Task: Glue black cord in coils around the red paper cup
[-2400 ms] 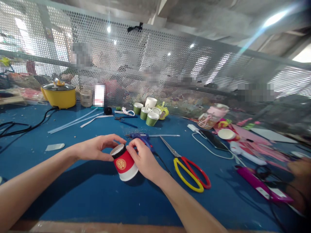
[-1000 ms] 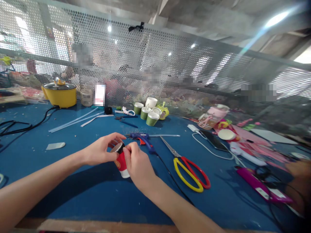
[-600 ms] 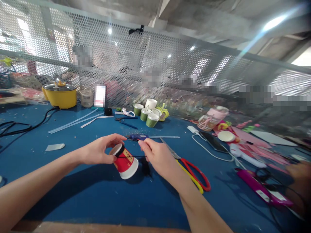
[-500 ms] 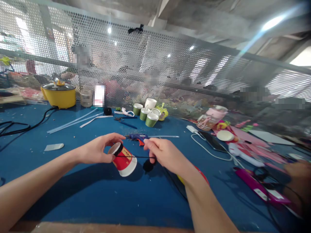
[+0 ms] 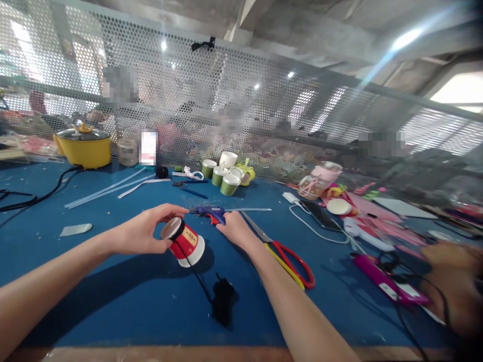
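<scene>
My left hand (image 5: 141,232) is closed around a red paper cup (image 5: 186,242), held on its side just above the blue table (image 5: 113,296), its white bottom facing me. A black thread runs from the cup's bottom end down to a black ball of yarn (image 5: 223,302) lying on the table in front of it. My right hand (image 5: 236,229) reaches across to the blue glue gun (image 5: 210,213) beyond the cup. Its fingertips are at the gun's orange trigger, but the back of the hand hides how they sit.
Red-and-yellow scissors (image 5: 289,256) lie right of my right arm. Farther back stand green paper cups (image 5: 221,180), a yellow pot (image 5: 83,148), clear glue sticks (image 5: 107,188), a phone with a white cable (image 5: 320,216) and a pink bottle (image 5: 319,181). Another person's hand (image 5: 455,284) works at far right.
My right hand pulled black thread out from the cup, let go of the yarn ball, which now lies on the table, and moved up to the glue gun. The left hand still holds the cup.
</scene>
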`<state>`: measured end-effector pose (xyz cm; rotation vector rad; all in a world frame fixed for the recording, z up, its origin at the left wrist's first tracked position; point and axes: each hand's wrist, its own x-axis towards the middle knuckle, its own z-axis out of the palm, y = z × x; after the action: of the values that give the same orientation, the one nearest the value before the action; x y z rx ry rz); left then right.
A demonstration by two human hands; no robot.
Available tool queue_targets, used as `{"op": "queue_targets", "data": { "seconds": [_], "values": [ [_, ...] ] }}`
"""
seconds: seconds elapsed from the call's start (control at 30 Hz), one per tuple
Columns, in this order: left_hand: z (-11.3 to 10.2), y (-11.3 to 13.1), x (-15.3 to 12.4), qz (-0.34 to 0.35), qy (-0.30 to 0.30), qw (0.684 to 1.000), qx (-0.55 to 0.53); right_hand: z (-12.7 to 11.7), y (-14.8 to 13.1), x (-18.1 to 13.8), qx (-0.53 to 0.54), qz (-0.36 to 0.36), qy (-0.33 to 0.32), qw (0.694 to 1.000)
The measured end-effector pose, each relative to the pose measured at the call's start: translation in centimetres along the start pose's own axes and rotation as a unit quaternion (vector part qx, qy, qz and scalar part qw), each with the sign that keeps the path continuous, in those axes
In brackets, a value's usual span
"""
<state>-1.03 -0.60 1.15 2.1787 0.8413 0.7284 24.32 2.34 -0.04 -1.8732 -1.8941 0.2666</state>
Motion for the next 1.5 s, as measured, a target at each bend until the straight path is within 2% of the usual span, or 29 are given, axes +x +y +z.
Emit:
{"op": "queue_targets", "data": {
  "seconds": [0.13, 0.23, 0.37, 0.5, 0.6, 0.7, 0.83, 0.97, 1.17, 1.37, 1.5],
  "values": [
    [-0.1, 0.0, 0.2, -0.004, -0.002, 1.000, -0.012, 0.1, -0.2, 0.0, 0.050, 0.031, 0.003, 0.998],
    [-0.2, -0.2, 0.3, -0.009, -0.002, 0.999, -0.047, -1.4, -0.7, -0.1, 0.101, 0.046, -0.007, 0.994],
    [-0.5, -0.4, 0.5, -0.025, -0.011, 0.993, -0.114, -4.2, -2.2, -1.2, 0.172, 0.023, -0.028, 0.984],
    [-1.1, -1.0, 0.7, -0.046, -0.030, 0.986, -0.160, -5.8, -3.6, -2.9, 0.307, 0.002, -0.069, 0.949],
    [-1.3, -1.6, 0.8, -0.066, -0.028, 0.980, -0.185, -6.0, -4.4, -4.2, 0.348, -0.039, -0.099, 0.931],
    [-1.4, -2.0, 0.8, -0.073, -0.018, 0.977, -0.199, -6.1, -4.9, -5.3, 0.328, -0.069, -0.137, 0.932],
    [-1.3, -2.1, 0.9, -0.089, -0.011, 0.974, -0.207, -5.9, -5.1, -6.0, 0.269, -0.060, -0.166, 0.947],
    [-1.3, -2.0, 1.0, -0.101, 0.002, 0.973, -0.205, -5.5, -5.2, -6.1, 0.208, -0.033, -0.147, 0.966],
    [-1.3, -1.7, 1.0, -0.109, 0.010, 0.974, -0.200, -5.2, -5.8, -6.6, 0.112, -0.071, -0.114, 0.985],
    [-1.3, -1.6, 1.0, -0.108, 0.008, 0.974, -0.200, -5.0, -5.8, -6.5, 0.082, -0.077, -0.084, 0.990],
    [-1.3, -1.7, 1.0, -0.103, 0.009, 0.975, -0.196, -5.0, -5.9, -6.6, 0.081, -0.085, -0.094, 0.989]
  ]
}}
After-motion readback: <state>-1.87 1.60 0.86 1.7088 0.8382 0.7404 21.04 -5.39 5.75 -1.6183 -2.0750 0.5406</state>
